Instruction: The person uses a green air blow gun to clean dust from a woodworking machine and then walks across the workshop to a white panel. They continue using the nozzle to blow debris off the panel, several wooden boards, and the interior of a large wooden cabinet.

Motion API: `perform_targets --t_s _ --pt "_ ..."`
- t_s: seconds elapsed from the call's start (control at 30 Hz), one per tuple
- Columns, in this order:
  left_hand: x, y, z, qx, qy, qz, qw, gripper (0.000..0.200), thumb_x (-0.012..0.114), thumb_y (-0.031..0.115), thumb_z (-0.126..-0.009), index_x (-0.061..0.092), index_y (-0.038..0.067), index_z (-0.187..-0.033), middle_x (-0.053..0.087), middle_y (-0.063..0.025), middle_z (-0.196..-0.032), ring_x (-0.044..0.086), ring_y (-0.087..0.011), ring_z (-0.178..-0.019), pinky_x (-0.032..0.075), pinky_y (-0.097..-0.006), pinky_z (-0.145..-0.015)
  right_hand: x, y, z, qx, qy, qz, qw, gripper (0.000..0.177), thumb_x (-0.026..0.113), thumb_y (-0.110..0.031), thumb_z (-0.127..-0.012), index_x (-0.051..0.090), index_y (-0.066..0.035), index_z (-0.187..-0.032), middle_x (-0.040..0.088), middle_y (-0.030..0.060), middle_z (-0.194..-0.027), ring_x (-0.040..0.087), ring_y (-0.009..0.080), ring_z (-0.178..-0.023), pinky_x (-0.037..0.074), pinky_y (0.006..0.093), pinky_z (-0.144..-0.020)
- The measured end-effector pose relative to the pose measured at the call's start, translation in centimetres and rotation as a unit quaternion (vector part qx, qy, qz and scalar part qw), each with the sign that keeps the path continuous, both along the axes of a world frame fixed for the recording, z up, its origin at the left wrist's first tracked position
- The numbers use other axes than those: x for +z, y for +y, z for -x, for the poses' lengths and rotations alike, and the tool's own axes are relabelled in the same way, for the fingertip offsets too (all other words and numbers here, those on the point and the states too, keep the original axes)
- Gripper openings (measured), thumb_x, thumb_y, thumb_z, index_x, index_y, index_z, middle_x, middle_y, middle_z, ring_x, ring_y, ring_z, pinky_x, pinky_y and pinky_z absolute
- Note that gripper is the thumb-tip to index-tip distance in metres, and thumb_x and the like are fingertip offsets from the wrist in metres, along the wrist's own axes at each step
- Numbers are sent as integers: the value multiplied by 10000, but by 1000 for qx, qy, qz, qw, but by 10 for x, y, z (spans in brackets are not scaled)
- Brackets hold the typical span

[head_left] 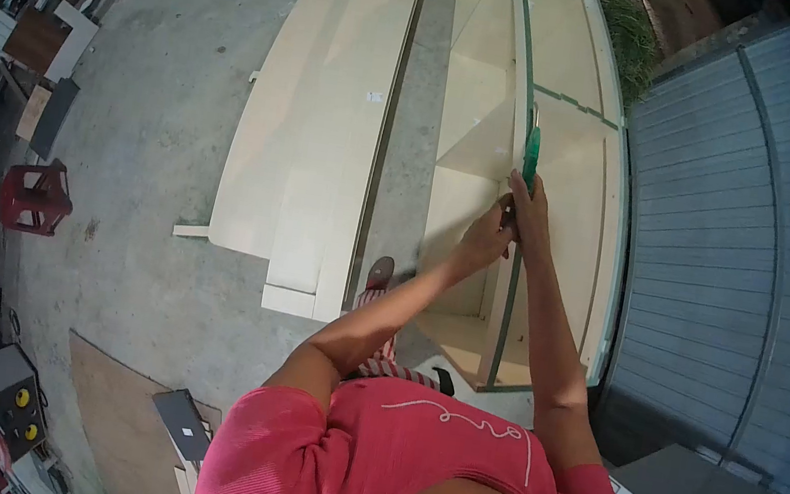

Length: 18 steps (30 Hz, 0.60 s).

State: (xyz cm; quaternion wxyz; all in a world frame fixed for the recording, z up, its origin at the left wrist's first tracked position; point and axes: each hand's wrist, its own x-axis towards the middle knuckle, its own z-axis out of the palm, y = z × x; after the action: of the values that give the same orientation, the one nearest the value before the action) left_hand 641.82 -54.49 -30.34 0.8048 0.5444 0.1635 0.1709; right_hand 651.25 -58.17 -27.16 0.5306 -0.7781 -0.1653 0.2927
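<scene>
My right hand (533,216) is closed on a slim green-handled tool (532,155), whose thin pale tip points away from me. The tool lies along the dark green edge of a divider panel in a large cream cabinet (471,197). Close against the right hand, my left hand (488,235) has its fingers curled in at the same edge. Something small and dark shows at its fingertips, too small to name. The cabinet lies with its open compartments facing up.
Left of the cabinet lies a stack of long cream panels (320,135) on the concrete floor. A red plastic stool (36,197) stands farther left. A blue-grey corrugated metal wall (720,232) rises on the right. A brown board (110,409) lies at lower left.
</scene>
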Motion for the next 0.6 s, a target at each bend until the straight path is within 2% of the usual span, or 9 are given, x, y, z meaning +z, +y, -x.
perform_targets --t_s 0.07,0.17,0.23,0.37,0.43,0.5,0.53,0.6 --pt "-11 22 -24 11 10 10 1000 444 387 45 -862 326 16 -1301 587 -111 -859 590 -157 -690 481 -272 -511 -7 25 -24 -4 14 -5 1000 485 552 -386 -868 465 7 -1138 492 44 -777 476 94 -607 403 236 -479" --pt "-19 50 -53 18 26 6 999 417 383 47 -870 351 12 -1284 583 -110 -872 584 -157 -694 483 -270 -512 -29 56 -57 -32 -30 -7 999 474 550 -387 -869 468 4 -1124 491 34 -736 467 94 -571 398 239 -453" --pt "-25 58 -62 9 36 -3 999 410 383 45 -870 360 11 -1278 580 -109 -872 581 -159 -695 485 -271 -512 -28 63 -62 -44 39 4 998 376 552 -400 -865 485 -53 -995 478 13 -678 451 93 -499 362 245 -398" --pt "-33 62 -71 -1 84 10 996 411 356 32 -876 350 -3 -1286 572 -104 -883 576 -156 -704 485 -271 -514 -29 66 -68 -27 26 -2 999 357 558 -390 -863 476 -57 -965 472 20 -684 454 95 -539 380 254 -453" --pt "-34 61 -75 -5 86 1 996 416 333 20 -882 339 -19 -1296 572 -107 -895 574 -152 -712 487 -267 -526 -45 65 -75 -48 20 -14 999 358 556 -382 -867 479 -54 -988 469 17 -687 455 91 -549 386 257 -468" --pt "-35 59 -77 -8 103 29 994 418 332 15 -878 336 -27 -1294 568 -114 -914 575 -156 -727 489 -269 -537 -48 63 -78 -48 33 -13 998 453 568 -320 -868 457 27 -1137 516 50 -814 492 111 -642 418 267 -534" --pt "-36 58 -79 -13 101 25 995 418 332 15 -878 336 -27 -1294 568 -114 -914 575 -156 -727 489 -269 -537 -49 62 -80 -33 39 -13 999 523 568 -339 -863 431 45 -1191 530 74 -838 506 128 -681 431 275 -565" --pt "-35 56 -81 4 99 39 994 424 359 6 -854 335 -11 -1277 568 -100 -872 572 -153 -694 483 -274 -489 -50 60 -81 -36 20 4 999 532 569 -349 -860 432 46 -1189 533 83 -850 507 132 -689 433 276 -573"
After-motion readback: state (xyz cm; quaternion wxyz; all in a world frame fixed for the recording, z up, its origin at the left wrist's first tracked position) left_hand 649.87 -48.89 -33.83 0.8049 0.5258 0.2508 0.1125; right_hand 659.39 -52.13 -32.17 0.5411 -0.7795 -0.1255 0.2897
